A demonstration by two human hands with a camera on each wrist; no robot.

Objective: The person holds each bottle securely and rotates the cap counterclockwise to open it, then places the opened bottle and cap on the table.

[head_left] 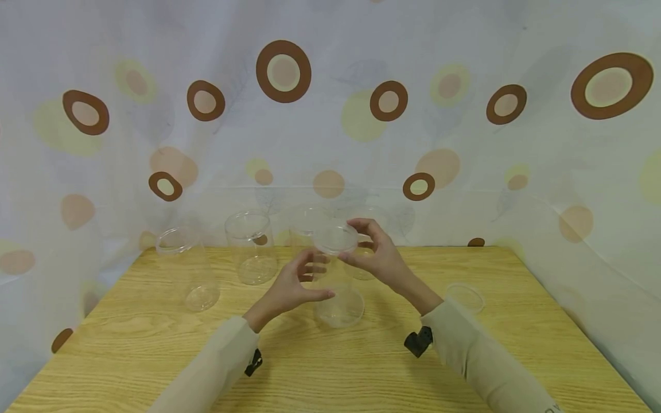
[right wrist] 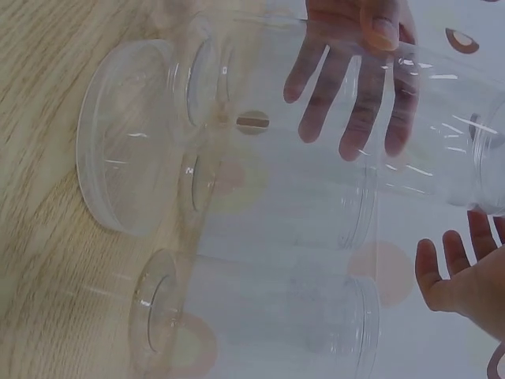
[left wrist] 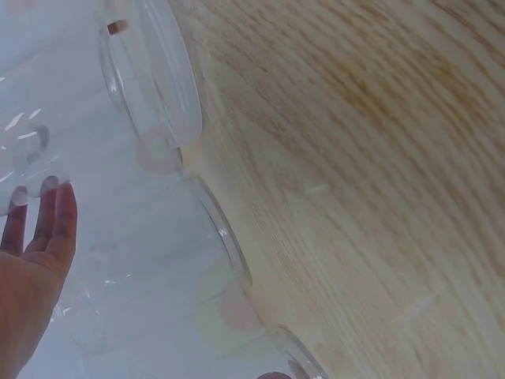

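A clear cylindrical jar (head_left: 334, 275) stands between my hands, nearest of the jars in the head view. My left hand (head_left: 294, 281) holds it from the left, thumb in front and fingers behind, seen through the wall in the right wrist view. My right hand (head_left: 379, 255) is at the top rim, thumb in front and a finger toward the back. In the left wrist view a wide frosted rim, like a lid (left wrist: 185, 87), shows at the lower end. Whether it is joined to the jar, I cannot tell.
Several similar jars stand behind and to the left, among them a leaning-looking one (head_left: 193, 275) and an upright one (head_left: 253, 249). A clear round lid (head_left: 466, 298) lies on the wooden table (head_left: 310, 376) at the right. A patterned cloth (head_left: 330, 143) hangs behind the table.
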